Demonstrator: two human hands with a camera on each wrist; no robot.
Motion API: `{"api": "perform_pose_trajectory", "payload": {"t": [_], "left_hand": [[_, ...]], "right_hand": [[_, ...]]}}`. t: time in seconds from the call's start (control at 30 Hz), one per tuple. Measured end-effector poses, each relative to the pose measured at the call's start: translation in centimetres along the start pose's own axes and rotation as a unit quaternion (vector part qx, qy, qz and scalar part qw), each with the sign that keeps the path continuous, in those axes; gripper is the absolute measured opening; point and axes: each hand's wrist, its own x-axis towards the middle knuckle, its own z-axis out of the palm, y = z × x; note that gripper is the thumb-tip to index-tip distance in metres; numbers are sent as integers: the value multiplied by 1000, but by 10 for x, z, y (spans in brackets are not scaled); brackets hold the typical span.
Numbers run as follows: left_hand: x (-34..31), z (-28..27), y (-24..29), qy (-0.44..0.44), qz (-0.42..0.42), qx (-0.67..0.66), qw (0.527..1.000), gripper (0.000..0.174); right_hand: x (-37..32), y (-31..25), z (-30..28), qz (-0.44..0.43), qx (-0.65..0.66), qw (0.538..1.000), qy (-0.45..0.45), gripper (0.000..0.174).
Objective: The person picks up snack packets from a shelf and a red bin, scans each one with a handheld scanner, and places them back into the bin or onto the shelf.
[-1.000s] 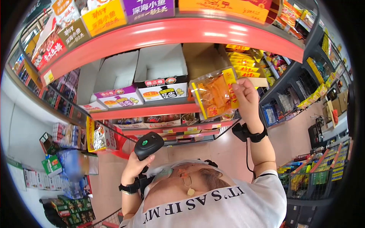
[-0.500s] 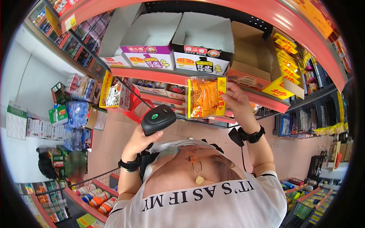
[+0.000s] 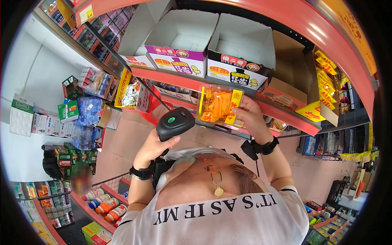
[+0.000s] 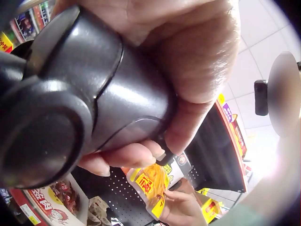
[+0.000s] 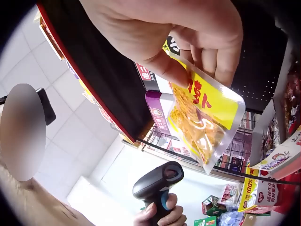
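Stood on a pink tiled floor [image 3: 118, 155], close before a red-edged shelf [image 3: 169, 80] in a shop. Wore a white shirt [image 3: 212, 220] with a row of black lettering, upside down in the head view. Faced along the shelf a row of open-topped cartons: a purple-fronted carton [image 3: 173, 61], then, to the right of it, a black-fronted carton [image 3: 241, 67], then a brown carton [image 3: 281, 92]. Had beyond these, at the right of the row, a batch of overlapping yellow packets [image 3: 324, 83]. Had off to the left a yellow-and-red carton [image 3: 132, 92] with silvery wrapped goods inside, and, lower on that side, several bottles [image 3: 106, 204] with coloured bodies, lying side by side in a rack.

Carried a black handheld scanner [image 3: 175, 122] in the left grip [image 3: 151, 149], curled around the handle, with the broad head above the hand. Pinched a clear snack packet [image 3: 218, 105] by a yellow-banded edge between the thumb and fingers of the right grip [image 3: 250, 116]. Held that packet up in the air before the shelf's red edge, below the black-fronted carton in the head view, slightly tilted, with orange contents visible through the clear middle. Held it near the scanner but apart from it, with a gap plain in the right wrist view.

Wore a black left strap [image 3: 141, 172] and a black right strap [image 3: 267, 147] around the wrists. Showed, on top of the scanner, a small round green spot [image 3: 171, 120].
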Motion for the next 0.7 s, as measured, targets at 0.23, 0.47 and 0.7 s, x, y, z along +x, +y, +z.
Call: {"api": "perform_pose_trajectory", "payload": {"t": [0.23, 0.47, 0.7], "left_hand": [[19, -31, -2, -9, 23, 5, 1000, 30], [17, -48, 9, 2, 29, -22, 999, 28], [4, -57, 18, -20, 42, -28, 999, 34]], "right_hand": [[13, 6, 11, -9, -29, 999, -10, 20], [21, 14, 22, -48, -15, 998, -24, 17], [30, 12, 45, -306, -217, 925, -67, 21]]}}
